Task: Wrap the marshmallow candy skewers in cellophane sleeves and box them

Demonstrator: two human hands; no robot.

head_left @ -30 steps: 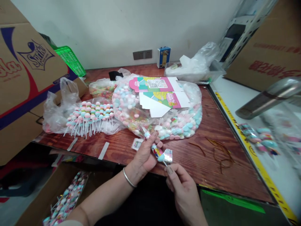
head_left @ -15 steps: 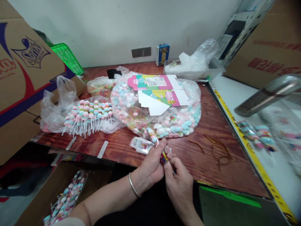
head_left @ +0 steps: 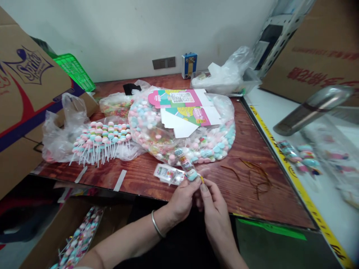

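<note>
My left hand [head_left: 183,198] is closed round the lower end of a marshmallow lollipop [head_left: 187,166] in a clear printed wrapper, tilted up and to the left. My right hand [head_left: 214,201] meets it there, thumb and fingers pinching a small yellow-gold tie [head_left: 202,179] at the wrapper's gathered end. The stick is hidden by my fingers. Just beyond lies a stack of clear printed wrappers [head_left: 165,173]. Behind the hands sits a large clear bag of pastel marshmallows [head_left: 221,144], with a flattened colourful carton [head_left: 182,130] on top. Several thin gold ties [head_left: 259,177] lie to the right.
Unwrapped marshmallow sticks [head_left: 102,138] lie in rows at left beside a Sprite carton [head_left: 30,82]. Below the table edge, a box holds wrapped lollipops [head_left: 78,239]. A steel flask [head_left: 308,112] and wrapped candies [head_left: 308,157] are on the white surface at right.
The lollipop has turned so its printed wrapper shows more fully. My right hand has moved up to its gathered end, where a yellow tie now shows. The view has shifted slightly.
</note>
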